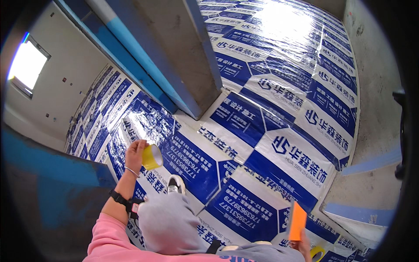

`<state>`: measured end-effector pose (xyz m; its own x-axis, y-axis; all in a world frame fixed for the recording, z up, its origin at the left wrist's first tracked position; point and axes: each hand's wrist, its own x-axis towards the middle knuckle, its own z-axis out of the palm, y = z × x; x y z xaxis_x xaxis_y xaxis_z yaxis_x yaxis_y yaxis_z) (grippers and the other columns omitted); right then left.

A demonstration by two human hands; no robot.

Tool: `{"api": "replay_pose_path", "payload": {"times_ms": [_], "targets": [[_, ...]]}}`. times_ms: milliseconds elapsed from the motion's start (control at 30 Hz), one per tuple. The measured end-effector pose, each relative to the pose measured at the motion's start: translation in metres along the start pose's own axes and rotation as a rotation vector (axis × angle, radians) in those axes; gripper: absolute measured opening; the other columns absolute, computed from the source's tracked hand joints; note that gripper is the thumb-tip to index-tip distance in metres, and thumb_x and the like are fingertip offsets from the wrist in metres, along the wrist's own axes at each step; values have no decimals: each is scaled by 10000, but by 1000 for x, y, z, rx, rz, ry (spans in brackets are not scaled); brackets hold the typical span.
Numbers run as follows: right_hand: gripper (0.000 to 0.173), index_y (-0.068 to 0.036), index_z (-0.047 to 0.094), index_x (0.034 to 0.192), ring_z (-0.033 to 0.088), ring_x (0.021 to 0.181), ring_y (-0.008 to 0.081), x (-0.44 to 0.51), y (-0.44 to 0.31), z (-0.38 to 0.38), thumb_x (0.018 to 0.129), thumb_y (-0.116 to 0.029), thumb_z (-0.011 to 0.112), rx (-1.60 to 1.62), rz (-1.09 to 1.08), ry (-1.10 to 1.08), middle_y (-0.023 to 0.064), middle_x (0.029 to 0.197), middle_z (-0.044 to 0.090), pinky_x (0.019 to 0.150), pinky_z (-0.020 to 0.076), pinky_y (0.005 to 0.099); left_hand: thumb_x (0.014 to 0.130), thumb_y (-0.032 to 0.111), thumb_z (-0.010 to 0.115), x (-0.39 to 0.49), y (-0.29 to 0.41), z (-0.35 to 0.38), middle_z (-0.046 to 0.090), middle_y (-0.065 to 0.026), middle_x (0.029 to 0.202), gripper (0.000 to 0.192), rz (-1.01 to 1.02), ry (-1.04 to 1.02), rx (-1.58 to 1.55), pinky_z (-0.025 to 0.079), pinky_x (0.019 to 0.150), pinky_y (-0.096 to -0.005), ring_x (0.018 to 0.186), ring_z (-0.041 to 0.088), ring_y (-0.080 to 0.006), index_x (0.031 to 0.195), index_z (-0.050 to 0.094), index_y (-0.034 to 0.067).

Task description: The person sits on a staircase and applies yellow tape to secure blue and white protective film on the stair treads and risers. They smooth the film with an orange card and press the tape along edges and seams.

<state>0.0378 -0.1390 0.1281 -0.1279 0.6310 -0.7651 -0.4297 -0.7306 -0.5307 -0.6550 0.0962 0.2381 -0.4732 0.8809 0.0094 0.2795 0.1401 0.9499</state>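
Observation:
My left hand, arm stretched out to the left, grips a roll of yellow adhesive tape by its edge, above the floor. At the lower right, my right hand holds a flat orange object with a grey side. It could be a scraper or a thin block; its exact kind is unclear. Close to that hand, low in the picture, part of a second yellow tape roll shows. Blue and white printed protective sheeting covers the floor beneath both hands.
A wall end with blue-painted sides divides two floor areas. To the left stands a blue-and-grey wall; to the right, a bare wall. My bent knee and shoe are between my hands. Sheet seams run across the floor.

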Motion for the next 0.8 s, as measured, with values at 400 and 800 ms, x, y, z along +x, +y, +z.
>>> {"api": "replay_pose_path", "payload": {"times_ms": [400, 800], "targets": [[289, -98, 558, 1130, 567, 674, 101, -35, -160, 302, 1022, -331, 426, 221, -91, 425, -7, 847, 612, 612, 460, 290, 972, 202, 590, 112, -83, 82, 687, -24, 901, 207, -121, -582, -113, 499, 738, -217, 796, 611, -78, 986, 663, 9], [661, -34, 228, 1458, 558, 1184, 255, 126, -120, 484, 966, -276, 595, -158, -24, 249, 190, 1223, 557, 941, 486, 354, 975, 213, 588, 118, -60, 157, 692, -37, 929, 223, -204, -964, -613, 500, 810, -243, 879, 624, -96, 1006, 669, 8]]}}
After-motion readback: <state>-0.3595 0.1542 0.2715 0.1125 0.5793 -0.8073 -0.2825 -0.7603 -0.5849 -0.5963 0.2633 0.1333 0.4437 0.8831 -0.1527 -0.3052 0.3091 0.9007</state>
